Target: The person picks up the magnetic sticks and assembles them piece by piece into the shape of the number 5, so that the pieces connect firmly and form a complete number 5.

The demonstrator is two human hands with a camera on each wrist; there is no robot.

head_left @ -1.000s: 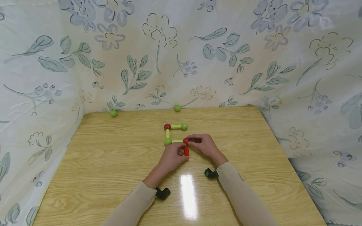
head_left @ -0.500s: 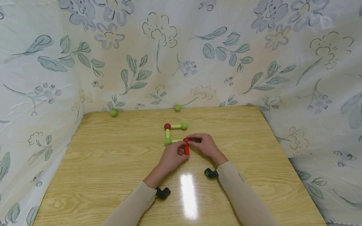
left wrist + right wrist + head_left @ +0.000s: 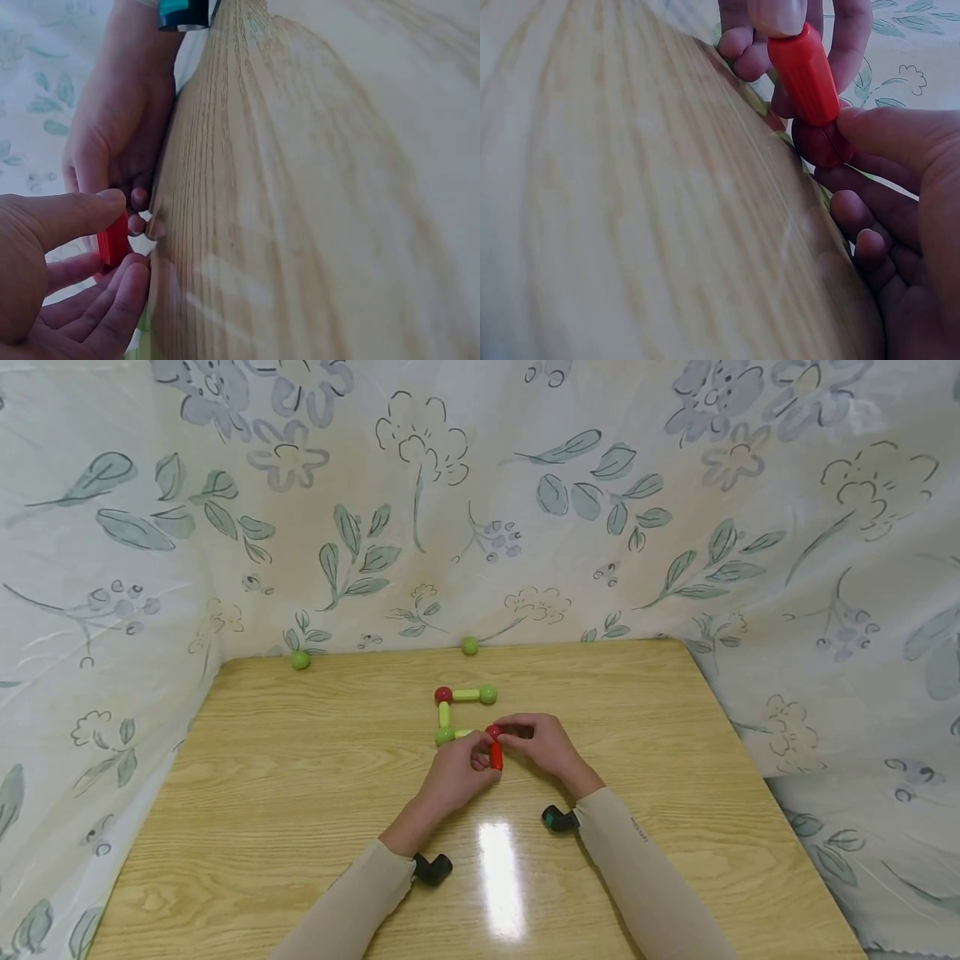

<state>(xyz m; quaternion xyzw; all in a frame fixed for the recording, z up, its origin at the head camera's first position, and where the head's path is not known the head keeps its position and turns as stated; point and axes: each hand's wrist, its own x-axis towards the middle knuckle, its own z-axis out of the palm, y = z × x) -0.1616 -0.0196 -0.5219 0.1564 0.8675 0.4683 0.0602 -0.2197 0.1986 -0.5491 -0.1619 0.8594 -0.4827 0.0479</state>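
My left hand (image 3: 453, 774) pinches a short red rod (image 3: 810, 79) between thumb and fingers, its near end under the thumb. At the rod's far end is a red ball (image 3: 817, 142), which my right hand (image 3: 546, 747) holds between thumb and fingers. Rod and ball meet end to end in the right wrist view. A yellow-green rod (image 3: 464, 733) runs left from the red ball to a green ball (image 3: 445, 736). From there another yellow-green rod (image 3: 444, 714) leads to a dark red ball (image 3: 443, 695), then a third rod (image 3: 466, 695) reaches a green ball (image 3: 488, 694).
Two loose green balls lie along the far table edge, one green ball (image 3: 301, 660) at left and another green ball (image 3: 469, 646) near the middle. A flowered cloth (image 3: 480, 527) hangs behind the wooden table (image 3: 300, 827). Black wrist cameras (image 3: 432, 869) stick out at both sleeves.
The left thumb and the near end of the red rod have shifted slightly away from me, towards the red ball. The right hand keeps its place on the ball.
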